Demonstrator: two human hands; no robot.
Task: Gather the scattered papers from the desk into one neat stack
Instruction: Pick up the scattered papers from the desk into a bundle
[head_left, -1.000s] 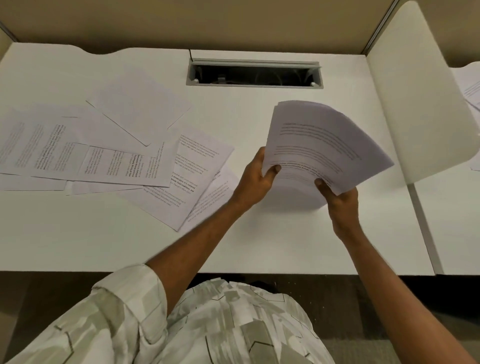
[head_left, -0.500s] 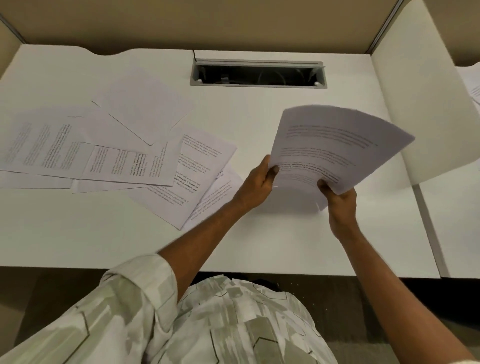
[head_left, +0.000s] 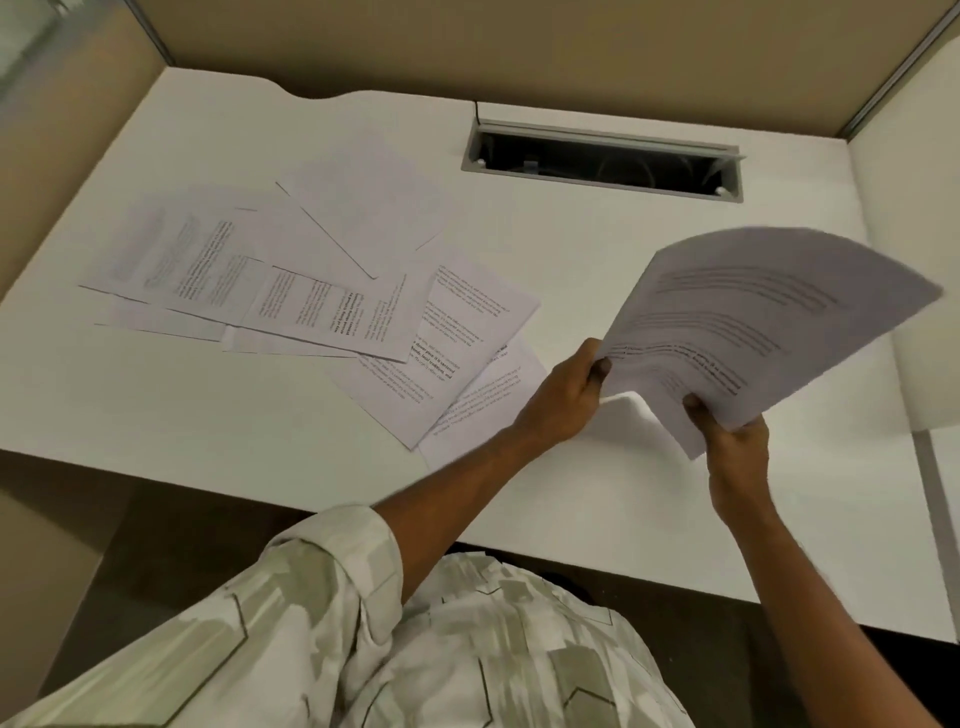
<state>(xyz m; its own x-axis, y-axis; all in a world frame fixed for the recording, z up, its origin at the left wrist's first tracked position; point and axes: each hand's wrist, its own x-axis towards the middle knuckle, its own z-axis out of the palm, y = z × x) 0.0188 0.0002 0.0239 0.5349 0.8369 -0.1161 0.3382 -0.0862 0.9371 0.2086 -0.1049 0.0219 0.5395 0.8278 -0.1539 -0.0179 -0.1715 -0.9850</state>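
At the right of the frame the person holds a bundle of papers (head_left: 769, 322) lifted clear of the white desk (head_left: 156, 415), its sheets fanned up and to the right with lines of print facing the camera; the far edge of the bundle is blurred. The left hand (head_left: 563, 400) is closed on the bundle's lower left edge, thumb on top of the top sheet and fingers curled beneath; the right hand (head_left: 735, 441) is closed on the bundle's lower corner, thumb pressed on the printed face; one lower sheet curls downward between the two hands. The scattered papers (head_left: 311, 291) lie flat on the desk in the centre left of the frame, overlapping one another at different angles, some printed and some blank on the side shown; the nearest of them lies just beside and partly under the left forearm. A rectangular cable slot (head_left: 602, 161) sits open in the desk at upper centre; beige partition walls (head_left: 467, 47) close the desk at the top; a patterned sleeve (head_left: 332, 561) covers the left upper arm at the bottom of the frame.
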